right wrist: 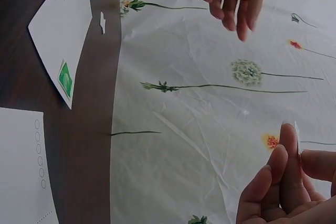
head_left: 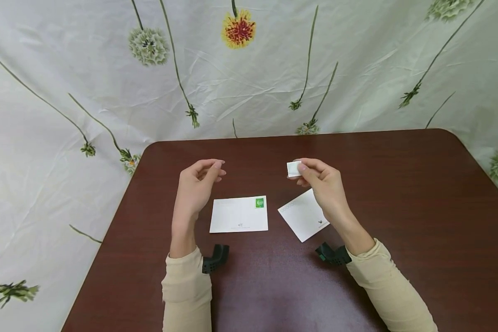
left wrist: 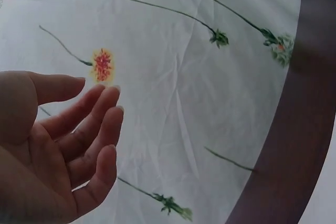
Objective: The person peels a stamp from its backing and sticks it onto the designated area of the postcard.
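My right hand pinches a small white square of paper between thumb and fingers, above the table. The right wrist view shows that paper edge-on, thin between the fingertips. My left hand hangs over the table with loosely curled fingers and holds nothing; in the left wrist view its thumb is apart from the fingers. Between the hands lies a white envelope with a green stamp at its upper right corner. A second white envelope, turned at an angle, lies partly hidden under my right hand and wrist.
The dark reddish-brown table has rounded far corners. A white cloth printed with flowers hangs behind it and along its left side. A small white scrap lies on the table beyond the stamped envelope.
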`<action>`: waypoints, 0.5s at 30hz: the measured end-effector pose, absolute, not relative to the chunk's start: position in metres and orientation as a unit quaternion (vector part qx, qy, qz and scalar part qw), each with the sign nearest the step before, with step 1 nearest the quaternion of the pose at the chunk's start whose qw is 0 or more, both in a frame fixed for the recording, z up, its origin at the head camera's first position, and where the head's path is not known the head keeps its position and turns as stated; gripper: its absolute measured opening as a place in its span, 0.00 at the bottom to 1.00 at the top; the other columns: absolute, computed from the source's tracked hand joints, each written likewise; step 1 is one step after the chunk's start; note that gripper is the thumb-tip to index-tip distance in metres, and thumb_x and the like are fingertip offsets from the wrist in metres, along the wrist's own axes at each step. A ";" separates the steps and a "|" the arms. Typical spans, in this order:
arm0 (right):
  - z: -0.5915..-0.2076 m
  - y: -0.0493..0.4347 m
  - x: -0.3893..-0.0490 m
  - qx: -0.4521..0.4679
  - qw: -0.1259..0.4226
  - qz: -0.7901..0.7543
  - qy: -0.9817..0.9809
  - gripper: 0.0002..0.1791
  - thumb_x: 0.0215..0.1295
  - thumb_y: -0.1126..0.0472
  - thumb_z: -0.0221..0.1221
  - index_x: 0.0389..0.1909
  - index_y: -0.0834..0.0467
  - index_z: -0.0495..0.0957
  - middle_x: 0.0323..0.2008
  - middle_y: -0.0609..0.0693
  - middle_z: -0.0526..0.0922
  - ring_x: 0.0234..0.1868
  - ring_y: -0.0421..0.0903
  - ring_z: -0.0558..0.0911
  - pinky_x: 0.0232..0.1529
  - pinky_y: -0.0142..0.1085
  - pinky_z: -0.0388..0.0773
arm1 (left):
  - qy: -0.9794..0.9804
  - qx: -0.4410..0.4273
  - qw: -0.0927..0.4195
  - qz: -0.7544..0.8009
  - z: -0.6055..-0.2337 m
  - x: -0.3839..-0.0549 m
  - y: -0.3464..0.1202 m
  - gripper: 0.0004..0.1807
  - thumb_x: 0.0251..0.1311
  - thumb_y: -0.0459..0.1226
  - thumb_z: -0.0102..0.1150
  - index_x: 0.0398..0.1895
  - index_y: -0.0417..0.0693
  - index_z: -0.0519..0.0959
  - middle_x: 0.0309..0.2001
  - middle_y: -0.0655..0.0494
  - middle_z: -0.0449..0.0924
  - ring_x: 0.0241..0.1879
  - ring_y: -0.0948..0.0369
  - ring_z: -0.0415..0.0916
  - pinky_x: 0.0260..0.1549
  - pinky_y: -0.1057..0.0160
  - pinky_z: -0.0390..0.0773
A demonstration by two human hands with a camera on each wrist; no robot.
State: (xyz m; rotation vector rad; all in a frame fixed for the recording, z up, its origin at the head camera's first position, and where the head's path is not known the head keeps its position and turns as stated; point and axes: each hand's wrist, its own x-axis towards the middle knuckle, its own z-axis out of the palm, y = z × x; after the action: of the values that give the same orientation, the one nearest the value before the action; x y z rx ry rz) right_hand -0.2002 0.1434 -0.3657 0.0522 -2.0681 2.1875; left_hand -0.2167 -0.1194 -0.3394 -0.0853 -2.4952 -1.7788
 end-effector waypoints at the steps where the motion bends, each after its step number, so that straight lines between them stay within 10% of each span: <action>1: -0.366 0.143 -0.200 0.018 0.062 0.726 -0.685 0.14 0.70 0.66 0.54 0.50 0.72 0.75 0.26 0.43 0.85 0.27 0.39 0.79 0.35 0.32 0.77 | -0.804 -0.038 0.034 -0.592 -0.338 -0.215 -0.117 0.14 0.69 0.39 0.53 0.50 0.39 0.79 0.35 0.49 0.82 0.36 0.56 0.78 0.43 0.59 0.75; 15: -0.369 0.133 -0.196 0.060 0.057 0.717 -0.692 0.13 0.69 0.67 0.55 0.49 0.71 0.77 0.31 0.50 0.86 0.31 0.41 0.83 0.36 0.32 0.78 | -0.738 -0.141 -0.071 -0.657 -0.342 -0.206 -0.067 0.12 0.67 0.35 0.55 0.48 0.36 0.80 0.32 0.43 0.81 0.33 0.55 0.80 0.44 0.55 0.78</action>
State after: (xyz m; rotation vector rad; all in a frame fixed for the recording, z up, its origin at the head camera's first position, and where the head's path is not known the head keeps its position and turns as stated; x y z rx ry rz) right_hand -0.1956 0.1333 -0.3687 0.1812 -2.0999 2.1741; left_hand -0.2059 -0.0671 -0.3423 -0.4634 -2.4274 -2.1613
